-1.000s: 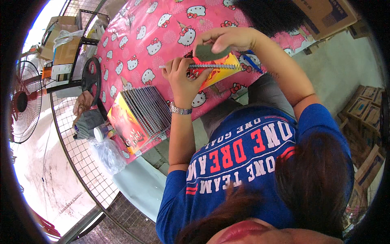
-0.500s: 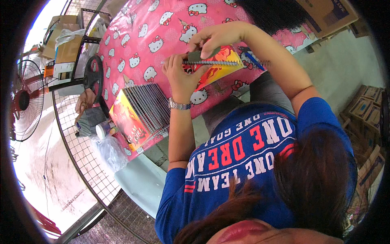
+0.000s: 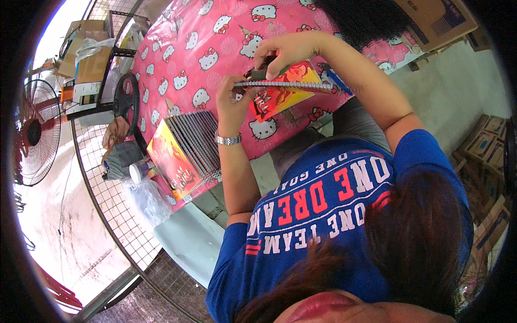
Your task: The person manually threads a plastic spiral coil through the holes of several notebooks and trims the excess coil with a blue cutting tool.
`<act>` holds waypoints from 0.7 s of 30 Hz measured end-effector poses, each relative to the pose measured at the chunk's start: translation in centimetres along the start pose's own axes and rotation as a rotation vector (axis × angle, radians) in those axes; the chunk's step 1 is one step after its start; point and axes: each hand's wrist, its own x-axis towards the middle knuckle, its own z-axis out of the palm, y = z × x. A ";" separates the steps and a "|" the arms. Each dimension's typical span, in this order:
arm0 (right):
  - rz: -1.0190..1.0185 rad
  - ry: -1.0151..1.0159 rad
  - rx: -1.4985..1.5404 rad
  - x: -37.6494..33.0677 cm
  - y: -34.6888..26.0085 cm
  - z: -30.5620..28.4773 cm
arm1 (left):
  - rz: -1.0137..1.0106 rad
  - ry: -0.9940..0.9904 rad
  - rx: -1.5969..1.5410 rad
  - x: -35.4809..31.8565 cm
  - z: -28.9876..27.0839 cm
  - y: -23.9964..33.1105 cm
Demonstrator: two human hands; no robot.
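A spiral notebook (image 3: 293,100) with a red and yellow cover is propped on the table in front of me, its dark wire coil (image 3: 291,84) running along the upper edge. My left hand (image 3: 235,102) grips the notebook at the coil's left end, thumb in front. Just above the coil, my right hand (image 3: 285,51) is closed, fingers curled, on a small dark grey-green block (image 3: 259,74) whose kind I cannot make out. Right of the notebook, under my right forearm, lies a blue-handled tool (image 3: 339,82), partly hidden.
A stack of similar coiled notebooks (image 3: 186,153) stands at the left table edge. Beside it are a white-lidded tub (image 3: 135,172) and a clear plastic bag (image 3: 148,202). A pile of black coils (image 3: 363,21) and a cardboard box (image 3: 436,21) lie far right; a fan (image 3: 35,132) stands left.
The coil end that stuck out past the notebook's right edge no longer does so. My left hand has shifted slightly left with the notebook's end. The right hand's block has tilted and shows less.
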 end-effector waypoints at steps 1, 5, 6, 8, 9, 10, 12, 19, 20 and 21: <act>-0.094 -0.046 0.266 -0.3 -0.1 0.1 | -0.005 -0.014 -0.017 0.1 0.1 -0.2; -0.050 -0.032 0.328 -1.1 -0.3 -0.1 | -0.031 -0.028 -0.007 0.7 0.9 1.0; 0.064 0.018 0.080 -1.0 -0.4 -0.5 | -0.036 -0.026 -0.053 0.7 1.0 0.7; -0.158 -0.048 0.503 -1.4 -0.8 -0.1 | -0.027 -0.012 -0.074 1.0 1.1 0.3; -0.270 -0.082 0.723 -1.6 -0.9 0.3 | -0.021 -0.004 -0.046 1.2 1.2 0.8; -0.187 -0.041 0.555 -1.5 -0.9 0.2 | -0.016 0.004 -0.018 1.3 1.3 1.1; -0.024 0.040 0.213 -1.1 -1.2 -0.4 | -0.012 -0.009 -0.090 1.2 1.5 0.5; 0.068 0.239 0.130 1.2 2.5 -2.0 | -0.062 0.018 -0.059 1.2 1.3 0.8; 0.227 0.323 -0.101 1.3 5.1 -3.7 | -0.073 0.001 -0.084 1.3 1.3 1.0; 0.383 0.395 -0.335 1.3 7.0 -4.3 | -0.087 -0.006 -0.106 1.2 1.3 1.0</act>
